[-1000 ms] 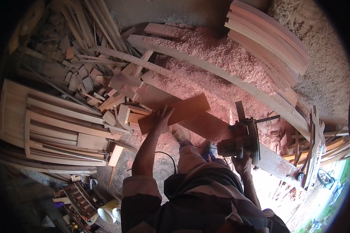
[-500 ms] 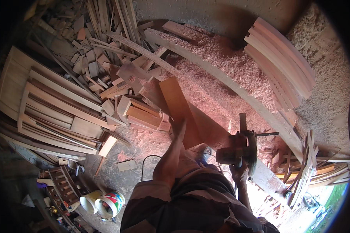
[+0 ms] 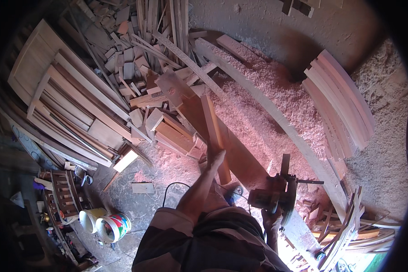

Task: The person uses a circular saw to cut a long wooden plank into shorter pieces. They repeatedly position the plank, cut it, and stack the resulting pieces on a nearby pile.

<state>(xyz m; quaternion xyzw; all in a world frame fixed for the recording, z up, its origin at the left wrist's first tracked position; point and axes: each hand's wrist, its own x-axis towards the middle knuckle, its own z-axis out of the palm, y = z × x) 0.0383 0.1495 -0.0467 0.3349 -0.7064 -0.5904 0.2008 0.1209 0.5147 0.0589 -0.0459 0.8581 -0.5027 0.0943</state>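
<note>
My left hand (image 3: 214, 157) is closed around the lower part of a short wooden board (image 3: 211, 122). The board is tilted so that its narrow, lit edge faces up. Below it runs a long wide plank (image 3: 243, 156), slanting from upper left to lower right. My right hand (image 3: 271, 218) grips a portable circular saw (image 3: 274, 196), which rests on or just above the plank at its right part. The saw's handle is partly hidden by the fingers and the motor body. A black cord (image 3: 171, 187) curls beside my left forearm.
Stacked panels and frames (image 3: 72, 104) stand at the left, with offcuts (image 3: 122, 59) heaped behind. Pink shavings (image 3: 276, 99) spread beyond the plank around a long narrow board (image 3: 263, 93). Cut boards (image 3: 340, 99) lie far right. Two buckets (image 3: 114, 227) stand at lower left.
My left hand has turned the short board from its broad face onto its edge. The head view has shifted, so the surroundings sit lower. My right hand keeps its grip on the saw.
</note>
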